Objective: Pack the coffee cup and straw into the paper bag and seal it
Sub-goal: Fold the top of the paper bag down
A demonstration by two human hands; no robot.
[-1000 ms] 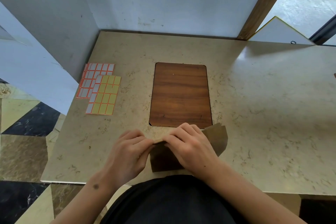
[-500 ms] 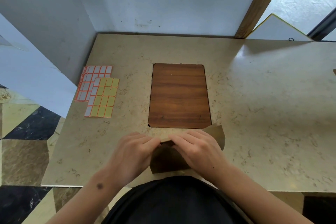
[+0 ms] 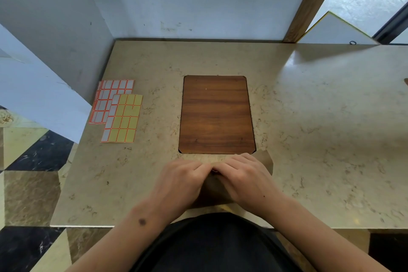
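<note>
The paper bag (image 3: pixel 215 190) lies at the near edge of the counter (image 3: pixel 320 139), at the middle of that edge, directly in front of the person. It is brown kraft paper, creased, and mostly covered by the two hands. Its long axis cannot be judged with confidence; the visible paper spreads from the near edge toward the far right, where a loose corner or flap sticks out beyond the right hand and points to the far right. That flap reaches just up to the near right corner of the wooden board (image 3: pixel 216 115).

The left hand (image 3: pixel 178 185) and right hand (image 3: pixel 245 180) rest side by side on the bag with fingers bent, fingertips meeting at a raised fold of paper between them. Both appear to pinch that fold. No cup or straw can be seen; whether they are inside the bag cannot be told.

The wooden board is a dark rectangle with rounded corners, lying flat at the counter's centre, long axis running from near to far. Two sticker sheets (image 3: pixel 119 110), one white and orange, one yellow, overlap near the left edge, well apart from the bag.

The left edge borders a drop to a tiled floor (image 3: pixel 28 194). The far edge meets a wall (image 3: pixel 198 0). The counter surface to the right of the board and bag is open stone up to the picture's edge.
</note>
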